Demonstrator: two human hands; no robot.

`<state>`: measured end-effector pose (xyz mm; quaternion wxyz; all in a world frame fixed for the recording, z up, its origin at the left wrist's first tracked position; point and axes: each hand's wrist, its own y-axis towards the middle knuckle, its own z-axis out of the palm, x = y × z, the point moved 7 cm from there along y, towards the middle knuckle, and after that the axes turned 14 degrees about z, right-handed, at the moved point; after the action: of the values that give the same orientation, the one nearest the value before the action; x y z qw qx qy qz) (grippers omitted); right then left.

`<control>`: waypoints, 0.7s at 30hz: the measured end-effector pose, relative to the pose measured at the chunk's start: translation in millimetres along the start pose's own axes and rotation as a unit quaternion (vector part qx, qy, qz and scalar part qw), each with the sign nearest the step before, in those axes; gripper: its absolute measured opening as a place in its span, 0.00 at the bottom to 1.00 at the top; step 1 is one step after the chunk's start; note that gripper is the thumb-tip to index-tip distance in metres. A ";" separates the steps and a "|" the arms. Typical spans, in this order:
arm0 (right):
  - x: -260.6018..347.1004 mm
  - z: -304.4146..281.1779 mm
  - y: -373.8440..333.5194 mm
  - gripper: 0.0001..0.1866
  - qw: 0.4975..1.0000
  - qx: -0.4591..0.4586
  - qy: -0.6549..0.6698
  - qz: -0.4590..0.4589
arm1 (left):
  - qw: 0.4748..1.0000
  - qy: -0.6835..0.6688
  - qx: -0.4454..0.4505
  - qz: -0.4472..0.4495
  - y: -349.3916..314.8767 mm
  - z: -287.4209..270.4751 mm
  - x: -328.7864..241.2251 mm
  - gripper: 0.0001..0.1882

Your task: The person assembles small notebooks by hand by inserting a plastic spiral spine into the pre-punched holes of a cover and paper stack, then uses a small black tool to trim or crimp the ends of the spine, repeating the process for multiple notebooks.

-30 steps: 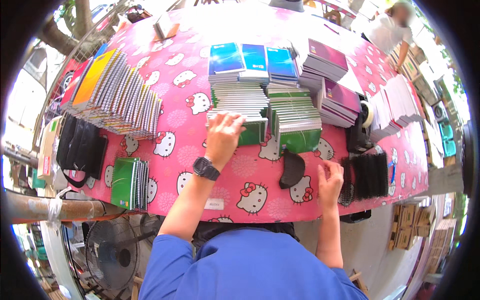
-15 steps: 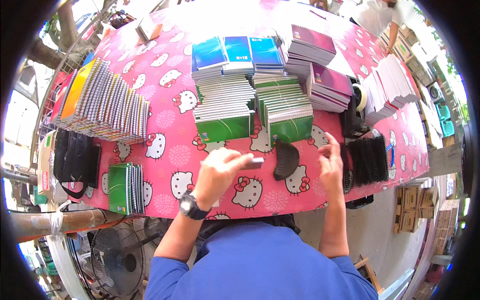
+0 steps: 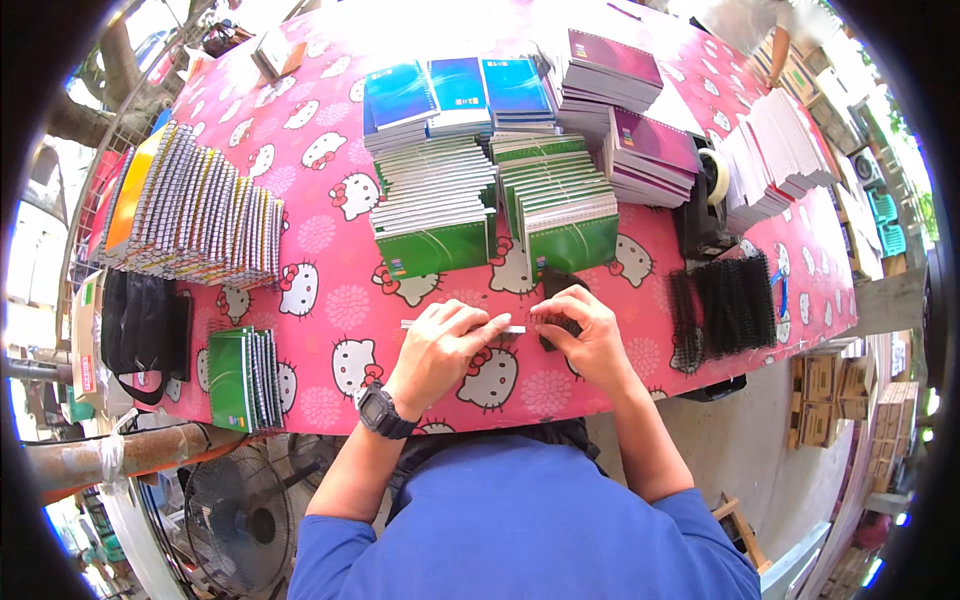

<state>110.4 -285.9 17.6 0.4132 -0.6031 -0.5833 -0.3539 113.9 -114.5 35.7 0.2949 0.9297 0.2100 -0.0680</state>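
My left hand (image 3: 440, 348), with a black watch (image 3: 381, 411) on its wrist, is closed on a thin notebook (image 3: 515, 329) seen edge-on. Only its pale edge and a dark end show past my fingers. Just to the right, my right hand (image 3: 592, 338) has thumb and fingers bent together near the notebook's end; whatever they hold is too small to make out. Partly hidden behind my right hand lies a black curved object (image 3: 562, 284) on the table. Two stacks of green spiral notebooks (image 3: 425, 250) stand beyond my hands.
Blue notebooks (image 3: 400, 95) and maroon notebooks (image 3: 612, 70) are piled farther back. Black binding coils (image 3: 735, 305) and a tape dispenser (image 3: 700, 225) sit at the right. Bound notebooks (image 3: 190, 215) and green ones (image 3: 232, 380) stand left on the pink table (image 3: 330, 400).
My right hand has moved left and down from beside the black curved object to the notebook's end, its fingers closing. My left hand keeps hold of the notebook. The view has shifted slightly.
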 end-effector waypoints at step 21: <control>14.1 5.6 -10.0 0.27 0.991 0.048 -0.091 -0.089 | 0.989 -0.028 -0.075 -0.123 -1.6 1.2 -1.5 0.14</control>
<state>101.1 -275.2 29.0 0.3538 -0.5581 -0.6860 -0.3046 111.9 -114.5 34.3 0.3591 0.8698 0.3188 -0.1132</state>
